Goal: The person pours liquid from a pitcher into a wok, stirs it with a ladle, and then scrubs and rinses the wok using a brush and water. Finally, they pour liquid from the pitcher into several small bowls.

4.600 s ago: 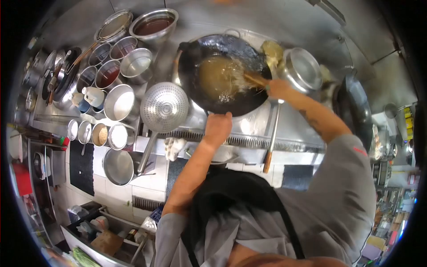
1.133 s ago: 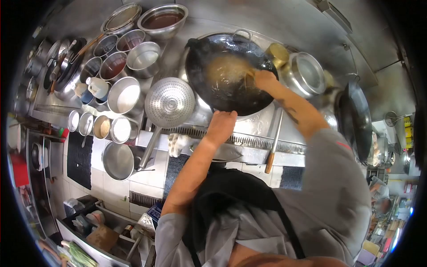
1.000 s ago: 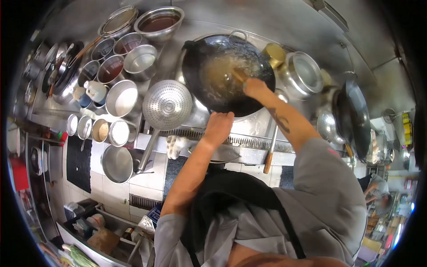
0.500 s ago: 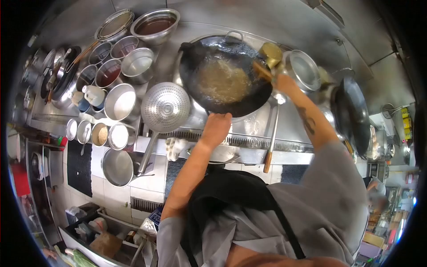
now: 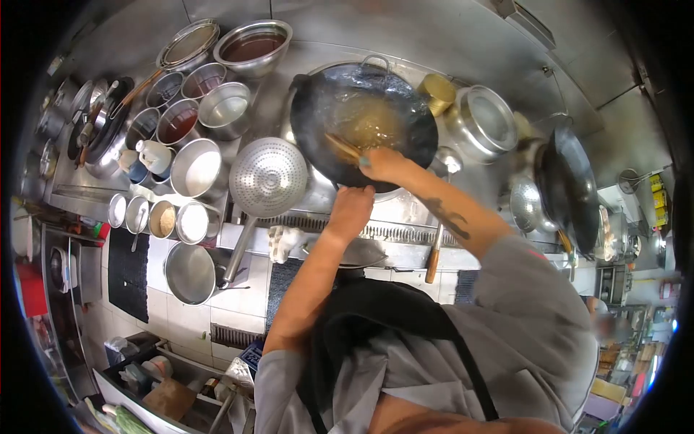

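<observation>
A large black wok sits on the range with cloudy brownish liquid swirling in its bowl. At its near edge is my left hand, its fingers closed on the rim. My right hand reaches over the near side of the wok, gripping what looks like a bamboo wok brush, a bundle of brown slats. The brush points left, over the inside of the wok; some of it is hidden by my fingers. A folded white cloth lies on the range edge near my left forearm.
Left of the wok rests a perforated strainer, near several metal pots and seasoning containers. Right of it are a brass-coloured pot, a steel pot and a ladle. Another wok leans farther right.
My right hand has swung from the wok's right rim to its near side, bringing the brush left and toward me. The liquid's swirl has shifted. My left hand stays at the rim.
</observation>
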{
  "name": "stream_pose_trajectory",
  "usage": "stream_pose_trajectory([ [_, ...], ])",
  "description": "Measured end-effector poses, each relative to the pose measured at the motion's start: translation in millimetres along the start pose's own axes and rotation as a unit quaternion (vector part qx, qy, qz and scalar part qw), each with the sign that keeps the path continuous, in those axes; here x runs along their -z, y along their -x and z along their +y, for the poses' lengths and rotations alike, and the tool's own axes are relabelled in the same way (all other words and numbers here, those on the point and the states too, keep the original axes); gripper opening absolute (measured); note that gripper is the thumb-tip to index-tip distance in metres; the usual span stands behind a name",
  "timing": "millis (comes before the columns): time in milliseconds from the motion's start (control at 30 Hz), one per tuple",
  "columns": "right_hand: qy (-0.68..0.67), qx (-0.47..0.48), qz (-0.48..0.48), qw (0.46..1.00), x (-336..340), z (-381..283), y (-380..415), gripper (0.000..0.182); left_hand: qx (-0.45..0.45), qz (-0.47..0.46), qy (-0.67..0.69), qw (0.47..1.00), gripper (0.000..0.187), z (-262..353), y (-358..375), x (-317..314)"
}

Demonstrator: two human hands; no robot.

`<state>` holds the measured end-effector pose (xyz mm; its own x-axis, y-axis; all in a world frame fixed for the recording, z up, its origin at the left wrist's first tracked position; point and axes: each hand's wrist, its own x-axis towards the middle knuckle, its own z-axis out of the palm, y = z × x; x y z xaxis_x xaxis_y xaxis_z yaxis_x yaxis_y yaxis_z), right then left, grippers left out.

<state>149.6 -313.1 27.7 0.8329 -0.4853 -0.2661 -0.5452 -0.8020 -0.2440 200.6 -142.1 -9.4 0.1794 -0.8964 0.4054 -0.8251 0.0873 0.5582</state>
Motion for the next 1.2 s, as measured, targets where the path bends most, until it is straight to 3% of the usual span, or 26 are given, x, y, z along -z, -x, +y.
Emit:
stream_pose_trajectory([
  [100,0.05,-0.01,-0.06,0.997,22.9,26.8,56.7,0.043,0.002,-0.007,-0.011,1.0,0.005,-0.8,-1.0,-1.5],
  [167,0.125,-0.04,-0.112,0.985,28.8,84.0,58.9,0.043,-0.002,-0.009,-0.023,1.0,0.006,-3.5,-0.1,-6.3],
  [233,0.2,-0.145,-0.123,0.961,69.1,110.5,58.1,0.038,-0.001,-0.01,-0.029,1.0,0.006,-2.4,0.4,-5.6],
  [400,0.209,-0.161,-0.002,0.965,69.5,156.9,33.6,0.035,-0.008,-0.011,-0.026,1.0,0.008,-3.0,-1.8,-1.3],
  [433,0.259,-0.107,-0.021,0.96,64.6,153.0,44.5,0.036,-0.011,-0.012,-0.014,1.0,0.008,-5.0,-2.6,0.1],
  [533,0.185,-0.14,0.065,0.971,79.8,193.2,40.2,0.037,-0.011,-0.017,-0.002,1.0,0.009,-5.8,0.2,-0.8],
  [633,0.204,-0.188,0.163,0.947,108.3,196.2,-24.1,0.041,-0.011,-0.018,0.007,1.0,0.009,-2.7,0.4,1.4],
  [700,0.147,-0.099,0.277,0.944,110.4,203.4,-75.9,0.041,-0.008,-0.019,0.011,1.0,0.01,-6.0,-0.2,4.8],
  [767,0.097,-0.151,0.213,0.961,118.7,137.6,-91.5,0.04,-0.004,-0.025,0.012,1.0,0.01,-8.7,-1.2,5.8],
  [833,0.042,-0.087,0.201,0.975,99.8,99.2,-114.4,0.04,0.005,-0.032,0.014,0.999,0.01,-6.9,-2.0,8.9],
  [900,-0.025,-0.104,0.152,0.982,76.2,41.5,-125.1,0.033,0.008,-0.036,0.014,0.999,0.01,-6.0,-3.1,9.8],
  [933,-0.038,-0.036,0.09,0.995,54.3,29.4,-132.7,0.033,0.008,-0.037,0.012,0.999,0.009,-6.9,-3.5,9.2],
  [967,-0.073,0.032,0.114,0.99,50.1,-5.8,-97.0,0.032,0.007,-0.038,0.011,0.999,0.009,-7.5,-3.2,8.2],
  [1000,-0.049,0.0,0.112,0.992,31.0,-21.9,-92.6,0.031,0.006,-0.035,0.011,0.999,0.009,-8.1,-2.9,7.1],
  [1033,-0.059,-0.023,0.088,0.994,13.0,-24.4,-88.8,0.03,0.005,-0.033,0.01,0.999,0.009,-9.4,-1.8,6.3],
  [1100,0.005,0.035,0.038,0.999,14.9,-34.1,-29.6,0.032,-0.001,-0.023,0.003,1.0,0.009,-13.1,-1.3,4.7],
  [1200,0.066,0.047,-0.05,0.996,22.0,9.8,31.8,0.033,-0.005,-0.016,-0.009,1.0,0.008,-13.1,0.9,2.9],
])
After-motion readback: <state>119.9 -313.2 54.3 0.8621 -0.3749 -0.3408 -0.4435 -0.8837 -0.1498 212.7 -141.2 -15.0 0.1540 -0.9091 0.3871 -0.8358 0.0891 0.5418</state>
